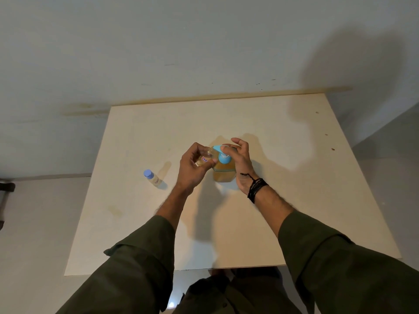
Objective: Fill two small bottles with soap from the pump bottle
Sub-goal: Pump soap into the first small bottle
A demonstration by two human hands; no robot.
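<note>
Two small clear plastic bottles are in view, plus one pump bottle, all on one pale cream square table [283, 200]. One small bottle with a light blue screw cap [152, 177] stands capped at about nine o'clock from the table's middle, well apart from the hands. The other small clear bottle with a red-and-white label [203, 158] is uncapped and held tilted in the left hand [192, 168], whose fingers and thumb curl round it; most of its body is hidden by those fingers, and its mouth sits just beside the pump's spout, contact too close to judge. The squat clear pump bottle of amber soap with a light blue pump head [223, 168] stands near the table's centre. The right hand [240, 162] arches over the pump head, thumb pressing on its top, the other fingers loosely spread and gripping nothing. One dark corded wristband [256, 189] wraps the right wrist. Olive sleeves are rolled back on both forearms.
</note>
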